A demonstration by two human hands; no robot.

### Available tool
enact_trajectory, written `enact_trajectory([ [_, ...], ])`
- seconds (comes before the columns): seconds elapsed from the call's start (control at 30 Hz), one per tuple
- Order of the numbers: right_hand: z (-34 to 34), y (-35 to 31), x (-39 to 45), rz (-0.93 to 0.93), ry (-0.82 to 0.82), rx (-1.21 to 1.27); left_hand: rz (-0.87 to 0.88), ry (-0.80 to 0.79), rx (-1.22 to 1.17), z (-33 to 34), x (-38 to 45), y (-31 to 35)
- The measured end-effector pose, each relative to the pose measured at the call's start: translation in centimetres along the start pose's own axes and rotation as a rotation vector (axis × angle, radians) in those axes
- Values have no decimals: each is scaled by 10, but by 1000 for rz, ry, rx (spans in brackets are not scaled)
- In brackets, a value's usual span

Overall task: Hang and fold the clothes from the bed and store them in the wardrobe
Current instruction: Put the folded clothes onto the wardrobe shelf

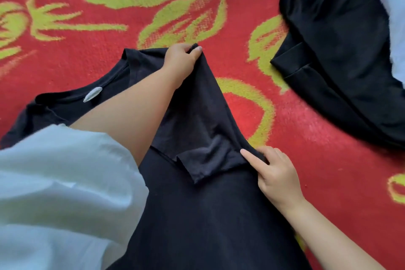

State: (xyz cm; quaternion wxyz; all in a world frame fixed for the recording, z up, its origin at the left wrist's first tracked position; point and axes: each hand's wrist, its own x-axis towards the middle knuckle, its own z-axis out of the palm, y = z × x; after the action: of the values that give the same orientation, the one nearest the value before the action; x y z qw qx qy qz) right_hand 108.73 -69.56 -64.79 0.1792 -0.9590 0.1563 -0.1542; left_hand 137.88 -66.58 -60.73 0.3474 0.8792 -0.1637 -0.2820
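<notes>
Black T-shirt [197, 215] on bedspread [87, 35], side fold pinched by both hands' fingers [192, 49]

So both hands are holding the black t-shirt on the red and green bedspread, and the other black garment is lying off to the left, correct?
Not quite. In the head view, the left hand and right hand do hold the black t-shirt on the red and green bedspread, but the other black garment lies off to the right, not the left.

Head view — looks steeply down, close (single view) — over bedspread [92, 35].
</notes>
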Motion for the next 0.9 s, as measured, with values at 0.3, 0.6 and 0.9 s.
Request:
enact_trajectory([
  [0.3,-9,-16,-8,142,83,-33,69,53,184,-5,-28,-9],
  [0.6,25,-114,17,301,2,-141,363,-44,468,-55,-137,-125],
  [0.9,33,-118,0,116,-10,-148,422,119,370,-66,-121,-139],
])
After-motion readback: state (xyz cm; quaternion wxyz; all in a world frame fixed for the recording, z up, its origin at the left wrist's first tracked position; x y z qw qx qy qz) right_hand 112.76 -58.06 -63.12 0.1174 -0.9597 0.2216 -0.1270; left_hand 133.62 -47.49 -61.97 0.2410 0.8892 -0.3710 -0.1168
